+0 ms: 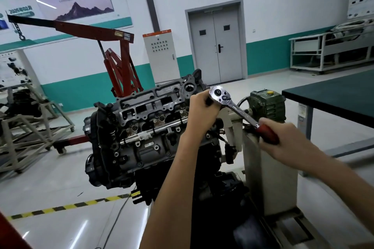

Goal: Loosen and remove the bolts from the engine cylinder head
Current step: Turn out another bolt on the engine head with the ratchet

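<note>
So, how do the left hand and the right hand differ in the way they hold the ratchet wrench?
The left hand grips just under the chrome head of the ratchet wrench, close to the cylinder head; the right hand grips the red handle, away from it. The left hand sits higher and farther from the camera; the right hand is lower and nearer. Both are curled round the same tool.

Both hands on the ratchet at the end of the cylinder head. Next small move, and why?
Probably a short loosening swing of the red handle with the right hand, the left hand steadying the ratchet just below its head. Both grip the tool at the cylinder head's end. What the ratchet sits on is hidden behind the left hand.
</note>
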